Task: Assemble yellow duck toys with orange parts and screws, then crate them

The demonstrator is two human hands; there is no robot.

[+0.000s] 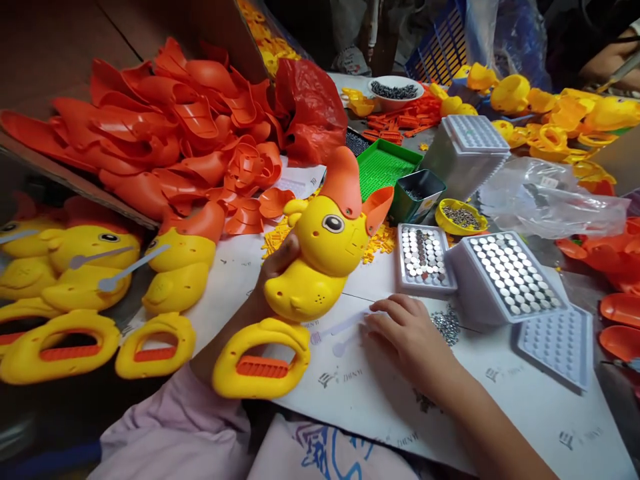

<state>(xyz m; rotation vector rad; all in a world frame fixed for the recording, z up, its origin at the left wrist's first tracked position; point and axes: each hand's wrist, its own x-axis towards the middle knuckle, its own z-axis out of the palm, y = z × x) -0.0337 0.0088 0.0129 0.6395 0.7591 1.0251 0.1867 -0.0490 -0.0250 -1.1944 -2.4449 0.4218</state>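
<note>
1 yellow duck toy [327, 260], centre: gripped by left hand [282, 261]; orange crest [344, 180], beak [380, 208] fitted, no strip seen. Right hand [403, 330], 4 o'clock, at grey strips [339, 349]: grip indeterminable. Strips laid across ducks [184, 283], 9 o'clock.

A red plastic bag [310, 110] sits left of a green tray [387, 165], a clear bag [553, 200] to its right, a blue basket [436, 45] behind.
</note>
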